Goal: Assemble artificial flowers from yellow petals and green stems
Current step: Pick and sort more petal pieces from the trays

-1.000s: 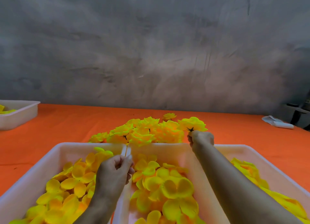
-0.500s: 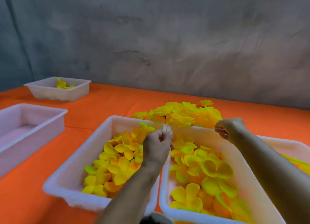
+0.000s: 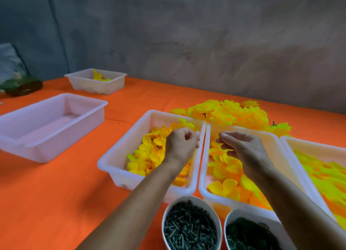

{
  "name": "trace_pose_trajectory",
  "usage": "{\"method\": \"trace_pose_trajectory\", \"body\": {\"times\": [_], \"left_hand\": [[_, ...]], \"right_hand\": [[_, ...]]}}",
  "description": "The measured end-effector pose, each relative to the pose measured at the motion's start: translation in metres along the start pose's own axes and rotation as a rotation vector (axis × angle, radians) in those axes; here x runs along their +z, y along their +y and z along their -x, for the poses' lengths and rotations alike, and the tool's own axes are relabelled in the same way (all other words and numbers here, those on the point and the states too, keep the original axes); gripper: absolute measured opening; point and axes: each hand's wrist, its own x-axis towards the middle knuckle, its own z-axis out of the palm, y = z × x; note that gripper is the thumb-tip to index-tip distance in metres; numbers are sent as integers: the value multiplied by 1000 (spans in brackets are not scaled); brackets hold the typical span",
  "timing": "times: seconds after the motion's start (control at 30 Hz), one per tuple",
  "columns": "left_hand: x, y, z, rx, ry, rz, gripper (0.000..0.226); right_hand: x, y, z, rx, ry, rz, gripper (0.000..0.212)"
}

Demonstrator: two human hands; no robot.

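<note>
Two hands over petal trays on orange desk (image 3: 56,184). Left hand (image 3: 180,144) curled, contents unclear, above left tray (image 3: 119,156). Right hand (image 3: 241,146) fingers relaxed, touching yellow petals (image 3: 224,167) in middle tray (image 3: 203,184). Finished flowers (image 3: 230,114) heaped behind trays; stem pieces (image 3: 189,229) in near bowl.

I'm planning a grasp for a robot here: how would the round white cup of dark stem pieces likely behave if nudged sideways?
The cup is filled nearly to its rim with small dark stem pieces, so it probably has some heft and would slide on the orange cloth rather than tip. The pieces lie loose, so a hard shove might spill some. It stands close beside a second cup, so it could bump that.
</note>
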Motion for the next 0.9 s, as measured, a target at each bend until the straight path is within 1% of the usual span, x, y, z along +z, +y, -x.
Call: {"method": "trace_pose_trajectory", "body": {"times": [0.13,0.2,0.27,0.33,0.37,0.43,0.5,0.53,0.57,0.63,0.67,0.73,0.77,0.83,0.9], "left_hand": [[-33,-7,0,-29,47,-66,27],[-50,-12,-5,-8,98,-213,19],[-65,-17,-13,11,92,-442,9],[-73,-22,-23,11,-33,-668,6],[-75,-24,-28,3,-123,-765,12],[-75,-29,-37,-16,-305,-927,35],[-71,-34,-43,-23,-458,-1012,60],[-68,-38,-46,-28,-518,-1027,68],[-66,-41,-49,-35,-566,-1034,71],[-62,-47,-52,-31,-610,-1051,65],[-61,-50,-53,-21,-608,-1043,56],[-62,-55,-53,5,-582,-969,30],[-63,-56,-53,6,-563,-914,23],[-66,-54,-54,-4,-515,-785,19],[-68,-48,-57,-8,-462,-598,15]], "right_hand": [[3,2,7,-71,-99,12,10],[9,-1,4,-112,-143,30,12],[18,-3,-1,-141,-192,33,13],[30,-4,-7,-151,-244,30,16],[36,-4,-9,-154,-271,42,17],[48,0,-14,-157,-324,77,19],[58,8,-19,-162,-346,102,20],[62,13,-21,-171,-346,123,20],[65,19,-24,-182,-341,155,20],[68,29,-29,-217,-318,229,16],[68,33,-31,-228,-307,247,14],[67,38,-35,-234,-289,258,13],[67,40,-36,-232,-277,255,14],[65,42,-39,-204,-255,199,16],[63,43,-40,-167,-241,112,12]]}}
